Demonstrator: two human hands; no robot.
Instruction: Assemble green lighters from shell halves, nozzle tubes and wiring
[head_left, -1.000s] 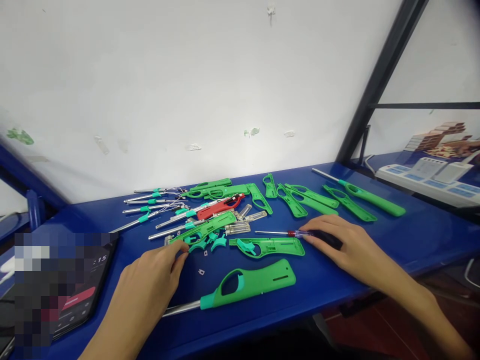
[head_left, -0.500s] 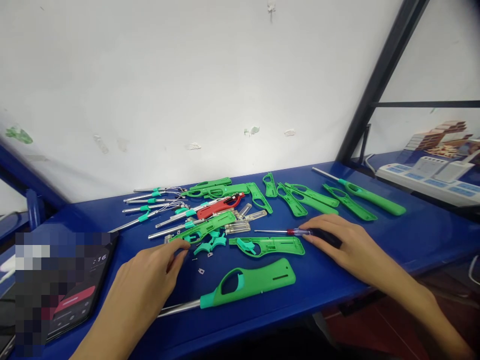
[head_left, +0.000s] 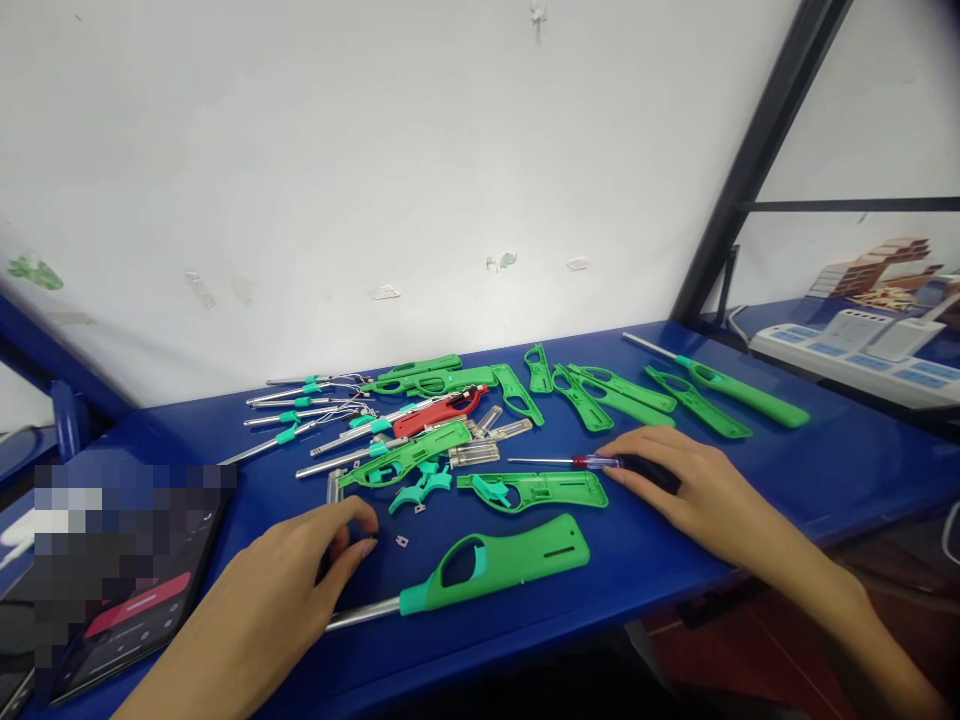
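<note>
From my remote seat I see my left hand (head_left: 292, 570) on the near left of the blue bench (head_left: 825, 470), fingers curled with thumb and forefinger close together. The view is too coarse to tell whether they pinch anything. Its fingertips sit just beside a small white clip (head_left: 403, 541) and near a short metal piece (head_left: 333, 487). An assembled green lighter (head_left: 502, 565) lies just right of that hand, its metal tube pointing left. My right hand (head_left: 701, 490) grasps the dark handle of a screwdriver (head_left: 570, 461) that lies flat, blade pointing left. An open green shell (head_left: 540, 490) lies just near of the blade, with teal triggers (head_left: 421, 486) to its left. A phone (head_left: 135, 610) lies at the near left edge.
</note>
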